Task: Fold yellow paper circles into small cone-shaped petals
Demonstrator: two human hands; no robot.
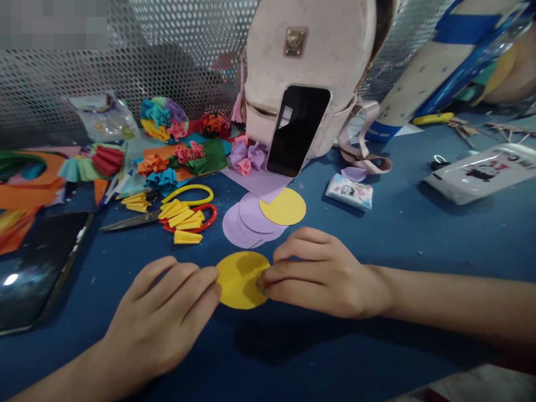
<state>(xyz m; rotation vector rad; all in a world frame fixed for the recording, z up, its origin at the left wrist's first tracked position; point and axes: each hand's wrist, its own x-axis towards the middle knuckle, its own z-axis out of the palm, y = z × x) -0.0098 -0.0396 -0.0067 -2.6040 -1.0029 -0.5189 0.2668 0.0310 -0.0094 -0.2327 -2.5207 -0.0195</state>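
A yellow paper circle (240,279) is held up flat between both hands above the blue table. My left hand (163,312) pinches its left edge, and my right hand (320,273) pinches the right edge with closed fingers. Just behind lie several overlapping lilac paper circles (251,223) and another yellow paper circle (285,207). To the left rest scissors (188,196) with one yellow and one red handle loop. Small folded yellow paper pieces (182,215) lie on and around those handles.
A dark phone (39,268) lies at the left. Another phone (298,131) leans against a pale backpack (310,61). Paper flowers (163,120) and coloured paper sheets (33,178) stand along the back left. Tissue packs (349,191) and a white pouch (486,173) lie right.
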